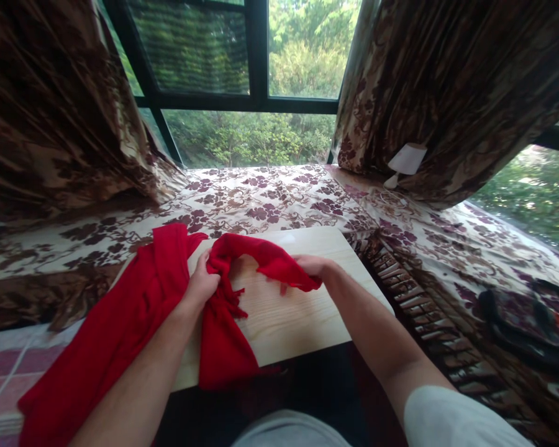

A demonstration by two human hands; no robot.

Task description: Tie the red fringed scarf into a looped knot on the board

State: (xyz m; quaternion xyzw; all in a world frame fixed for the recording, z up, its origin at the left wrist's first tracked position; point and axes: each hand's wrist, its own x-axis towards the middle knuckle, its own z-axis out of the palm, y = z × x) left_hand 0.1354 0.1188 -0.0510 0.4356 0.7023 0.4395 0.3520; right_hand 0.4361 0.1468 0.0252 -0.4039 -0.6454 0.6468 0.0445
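A long red scarf (156,279) lies bunched over the left side of a pale wooden tabletop (302,316) and hangs off toward the lower left. My left hand (204,280) is closed around a gathered part of it, near its fringed end. From there a band of the cloth arches across the wood to my right hand (311,266), which grips it at the far end of the arch. The cloth partly hides the right fingers. Another fold of red fabric drapes over the table's front edge, below my left hand.
Behind the table, a flower-patterned cover (265,198) spreads over the window ledge. A small white lamp (407,159) stands at the back right by the curtain (447,93). A dark bag-like object (522,329) lies at the right. Striped bedding (13,372) shows at lower left.
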